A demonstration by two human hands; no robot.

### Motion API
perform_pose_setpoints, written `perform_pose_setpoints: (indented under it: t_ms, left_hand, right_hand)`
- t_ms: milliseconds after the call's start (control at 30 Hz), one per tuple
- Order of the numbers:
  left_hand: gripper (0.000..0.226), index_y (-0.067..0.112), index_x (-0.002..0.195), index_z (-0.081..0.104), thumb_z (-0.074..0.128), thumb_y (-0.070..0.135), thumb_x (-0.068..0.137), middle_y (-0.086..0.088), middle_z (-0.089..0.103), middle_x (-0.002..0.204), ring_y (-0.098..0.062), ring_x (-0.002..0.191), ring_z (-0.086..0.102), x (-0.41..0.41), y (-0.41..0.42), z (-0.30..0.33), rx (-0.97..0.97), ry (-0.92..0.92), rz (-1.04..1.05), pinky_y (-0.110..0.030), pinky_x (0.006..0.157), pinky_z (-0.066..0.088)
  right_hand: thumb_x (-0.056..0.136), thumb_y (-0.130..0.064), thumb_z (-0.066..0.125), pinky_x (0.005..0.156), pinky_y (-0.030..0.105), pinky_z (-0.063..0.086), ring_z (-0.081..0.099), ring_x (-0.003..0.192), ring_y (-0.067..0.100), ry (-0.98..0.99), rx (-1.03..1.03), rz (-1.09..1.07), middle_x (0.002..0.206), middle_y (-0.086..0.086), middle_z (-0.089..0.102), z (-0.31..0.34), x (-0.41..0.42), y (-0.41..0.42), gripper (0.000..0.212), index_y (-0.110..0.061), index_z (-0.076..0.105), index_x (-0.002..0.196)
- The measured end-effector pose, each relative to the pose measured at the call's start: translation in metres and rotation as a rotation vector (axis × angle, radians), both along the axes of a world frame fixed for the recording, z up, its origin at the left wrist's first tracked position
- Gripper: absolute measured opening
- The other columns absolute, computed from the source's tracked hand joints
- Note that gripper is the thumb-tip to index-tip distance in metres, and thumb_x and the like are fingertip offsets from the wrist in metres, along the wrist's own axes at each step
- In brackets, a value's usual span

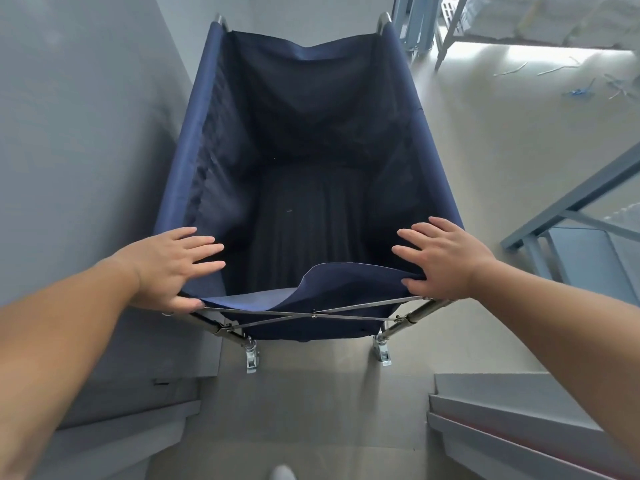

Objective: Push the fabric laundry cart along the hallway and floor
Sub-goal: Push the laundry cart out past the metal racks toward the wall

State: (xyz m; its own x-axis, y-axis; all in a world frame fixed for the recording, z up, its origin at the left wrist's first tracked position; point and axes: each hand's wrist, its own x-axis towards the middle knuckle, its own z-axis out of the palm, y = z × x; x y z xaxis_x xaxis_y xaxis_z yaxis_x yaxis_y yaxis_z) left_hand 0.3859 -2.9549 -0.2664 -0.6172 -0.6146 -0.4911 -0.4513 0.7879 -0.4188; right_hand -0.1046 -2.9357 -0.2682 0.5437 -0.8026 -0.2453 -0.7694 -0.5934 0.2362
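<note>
Navy fabric laundry cart (pixel 311 161) stands at 12 o'clock, w/ grey wall (pixel 76 133) at 9. Left hand (pixel 169 268) and right hand (pixel 440 258) rest flat, fingers spread, on near corners, well apart, not gripping.

Bare hallway (pixel 485 150), metal racks (pixel 571 209)
</note>
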Motion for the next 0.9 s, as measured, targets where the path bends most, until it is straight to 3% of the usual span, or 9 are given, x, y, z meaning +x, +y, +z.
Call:
perform_pose_setpoints:
  t_ms: [567,900]
  left_hand:
    - [0.092,0.028,0.152,0.023,0.004,0.083,0.08,-0.003,0.013,0.163,-0.019,0.149,0.002,0.038,-0.141,0.001,0.034,0.048,-0.006,-0.039,0.115,-0.018]
    - [0.093,0.028,0.153,0.02,0.005,0.083,0.079,-0.003,0.009,0.164,-0.019,0.149,-0.001,0.043,-0.198,0.004,0.048,0.051,0.01,-0.038,0.116,-0.017]
  right_hand:
    - [0.081,-0.064,0.041,0.111,0.048,0.03,0.051,0.123,0.03,0.008,0.01,-0.06,0.135,0.007,0.058,-0.001,0.037,-0.12,0.064,-0.023,0.063,0.125]
    - [0.081,-0.064,0.042,0.109,0.048,0.032,0.052,0.12,0.03,0.001,-0.001,-0.076,0.133,0.008,0.059,-0.001,0.044,-0.172,0.063,-0.023,0.064,0.124]
